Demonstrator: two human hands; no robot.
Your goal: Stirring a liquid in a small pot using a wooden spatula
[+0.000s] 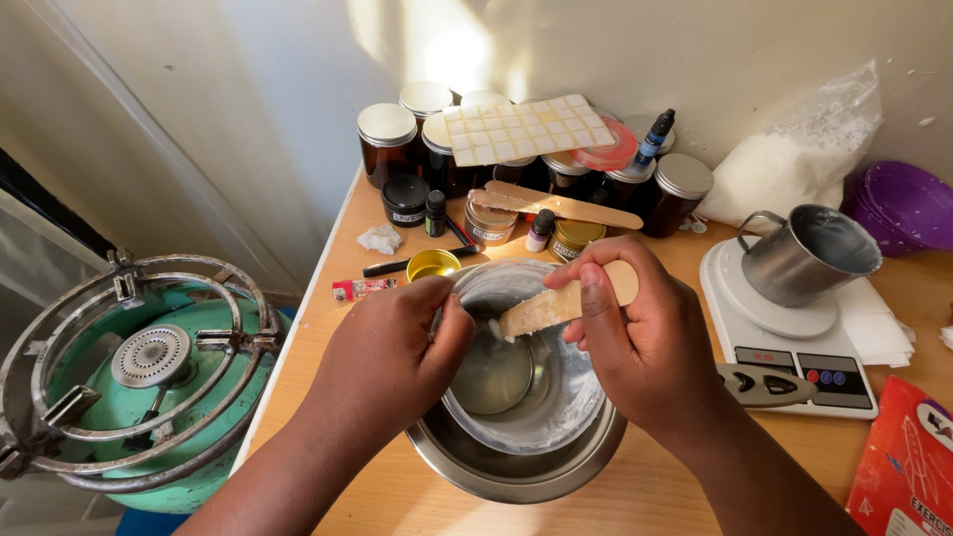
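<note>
My right hand (643, 333) grips a flat wooden stick (556, 305) coated with pale wax, held over a steel bowl (516, 467). My left hand (392, 352) pinches at the stick's waxy tip with thumb and fingers, scraping it. A smaller bowl (541, 397) with a whitish film and clear melted liquid sits nested inside the larger one. Both hands hover just above its rim.
A green gas burner (139, 387) stands left of the table. Behind the bowl are amber jars (387, 144), small tins (433, 264), dropper bottles, a white mould tray (526, 127) and another wooden stick (561, 205). At right: a scale (794, 347) bearing a steel cup (804, 253), a white powder bag, purple plates.
</note>
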